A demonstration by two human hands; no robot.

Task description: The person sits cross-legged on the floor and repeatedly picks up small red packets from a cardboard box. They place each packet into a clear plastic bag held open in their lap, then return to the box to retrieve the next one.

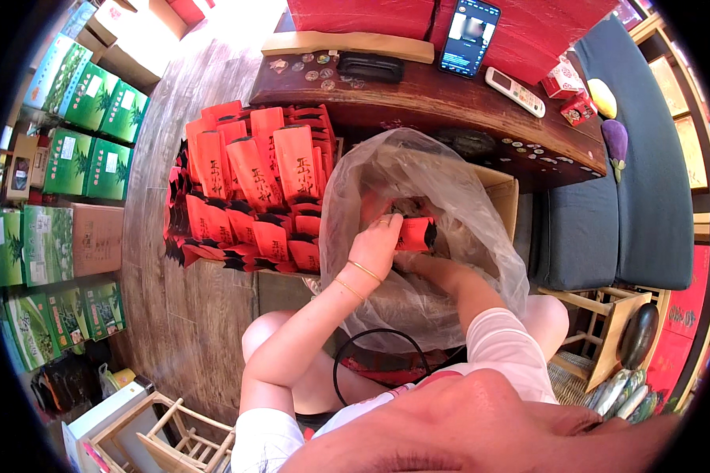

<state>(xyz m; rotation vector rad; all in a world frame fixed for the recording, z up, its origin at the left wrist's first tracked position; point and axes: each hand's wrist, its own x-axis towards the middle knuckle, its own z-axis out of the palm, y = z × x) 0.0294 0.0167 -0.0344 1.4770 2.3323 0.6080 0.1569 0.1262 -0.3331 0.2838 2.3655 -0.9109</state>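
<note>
My left hand [379,243] grips a red pouch [415,234] with black gusseted sides, which lies on its side over a large clear plastic bag [355,195]. My right hand [413,263] reaches down into the bag just below the pouch; its fingers are hidden, so what it touches cannot be seen. Dark loose material [410,207] shows inside the bag, behind my left fingers. The bag lines a cardboard box [502,188] between my knees. Left of it, many matching red pouches [260,177] with black lettering stand packed upright in rows.
A dark wooden table [378,94] bears a lit phone [469,38], a white remote control [515,91] and a black case [371,67]. Green boxes [83,159] are stacked at the left. A blue cushioned seat [583,236] and a wooden stool [615,331] stand at the right.
</note>
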